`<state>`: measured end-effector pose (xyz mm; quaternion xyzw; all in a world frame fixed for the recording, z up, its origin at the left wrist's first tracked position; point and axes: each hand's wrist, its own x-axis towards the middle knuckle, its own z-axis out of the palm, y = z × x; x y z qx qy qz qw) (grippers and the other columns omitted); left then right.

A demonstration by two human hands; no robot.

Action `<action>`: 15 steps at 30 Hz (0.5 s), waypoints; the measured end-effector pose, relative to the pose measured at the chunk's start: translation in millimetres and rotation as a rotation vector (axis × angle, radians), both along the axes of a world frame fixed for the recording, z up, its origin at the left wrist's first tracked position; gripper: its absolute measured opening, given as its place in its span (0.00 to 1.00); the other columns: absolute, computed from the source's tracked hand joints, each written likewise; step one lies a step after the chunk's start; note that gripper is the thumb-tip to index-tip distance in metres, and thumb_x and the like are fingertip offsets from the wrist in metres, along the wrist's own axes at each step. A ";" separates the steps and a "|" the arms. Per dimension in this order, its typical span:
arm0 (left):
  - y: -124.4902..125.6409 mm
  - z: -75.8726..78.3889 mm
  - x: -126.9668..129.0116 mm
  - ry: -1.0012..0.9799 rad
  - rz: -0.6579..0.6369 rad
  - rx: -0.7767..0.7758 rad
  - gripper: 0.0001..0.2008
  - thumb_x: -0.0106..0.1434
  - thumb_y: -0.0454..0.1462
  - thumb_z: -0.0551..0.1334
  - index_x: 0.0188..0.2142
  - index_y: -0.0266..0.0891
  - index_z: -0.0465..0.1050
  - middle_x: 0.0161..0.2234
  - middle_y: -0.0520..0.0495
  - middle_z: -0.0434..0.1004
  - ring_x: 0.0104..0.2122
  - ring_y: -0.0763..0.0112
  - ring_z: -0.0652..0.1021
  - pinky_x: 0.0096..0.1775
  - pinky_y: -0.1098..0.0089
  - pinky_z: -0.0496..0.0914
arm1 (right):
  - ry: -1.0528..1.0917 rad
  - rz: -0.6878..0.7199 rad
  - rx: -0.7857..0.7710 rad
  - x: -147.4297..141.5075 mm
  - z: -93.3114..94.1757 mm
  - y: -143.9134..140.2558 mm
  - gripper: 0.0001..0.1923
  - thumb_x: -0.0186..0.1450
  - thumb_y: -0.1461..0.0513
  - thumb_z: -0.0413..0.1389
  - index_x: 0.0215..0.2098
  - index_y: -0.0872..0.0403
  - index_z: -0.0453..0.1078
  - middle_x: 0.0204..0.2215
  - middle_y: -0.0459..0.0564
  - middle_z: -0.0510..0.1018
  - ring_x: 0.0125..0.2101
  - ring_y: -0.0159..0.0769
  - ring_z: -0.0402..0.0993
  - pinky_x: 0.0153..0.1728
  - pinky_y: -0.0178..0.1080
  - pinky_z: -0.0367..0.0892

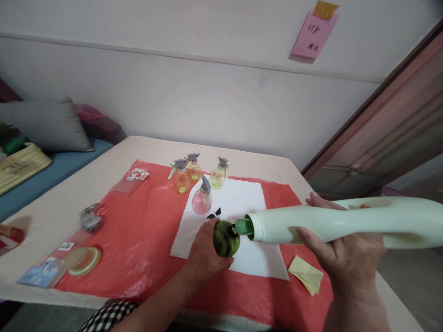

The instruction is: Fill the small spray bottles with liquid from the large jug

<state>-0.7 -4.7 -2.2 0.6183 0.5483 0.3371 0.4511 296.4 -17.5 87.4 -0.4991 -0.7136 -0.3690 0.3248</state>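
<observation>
My left hand (209, 249) is wrapped round a small dark green bottle (226, 240), tilted so its black neck points right. A large pale green plastic bottle (294, 223) lies nearly level in my right hand (346, 251), which grips it from below. The green spout (244, 226) of the large bottle meets the neck of the small one; whether liquid flows between them I cannot see. Just beyond my left hand, a black spray head (215, 214) lies on the white cloth (242, 198). A pink spray bottle (201, 200) stands behind it.
Several spray bottles stand farther back, including a yellowish one (218, 176). A red sheet (138, 240) covers much of the table. Yellow paper slips (306, 274) lie at right; a roll of tape (90, 262) and plastic packets (43, 272) lie at left. A wall (207, 101) rises behind.
</observation>
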 end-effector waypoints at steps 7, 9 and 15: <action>-1.0 0.5 -0.5 -0.009 -0.005 0.008 0.48 0.43 0.34 0.73 0.64 0.44 0.62 0.65 0.37 0.71 0.65 0.43 0.72 0.67 0.44 0.65 | 0.054 0.004 -0.022 0.5 -1.3 0.3 0.29 0.71 0.50 0.59 0.67 0.49 0.69 0.51 0.56 0.85 0.50 0.58 0.84 0.67 0.63 0.62; -0.8 -0.1 -0.5 -0.008 -0.001 0.010 0.48 0.43 0.34 0.73 0.64 0.44 0.62 0.65 0.36 0.71 0.65 0.42 0.72 0.67 0.44 0.65 | 0.050 0.008 -0.015 -0.7 -0.2 0.3 0.29 0.70 0.50 0.59 0.66 0.51 0.69 0.50 0.57 0.86 0.49 0.59 0.84 0.66 0.62 0.63; -0.1 -3.5 -0.2 -0.018 0.005 0.010 0.48 0.42 0.34 0.74 0.64 0.44 0.62 0.64 0.37 0.72 0.64 0.42 0.72 0.66 0.45 0.66 | 0.110 -0.003 -0.048 -1.0 -1.1 0.1 0.29 0.71 0.48 0.60 0.66 0.49 0.70 0.51 0.55 0.86 0.49 0.57 0.84 0.68 0.61 0.61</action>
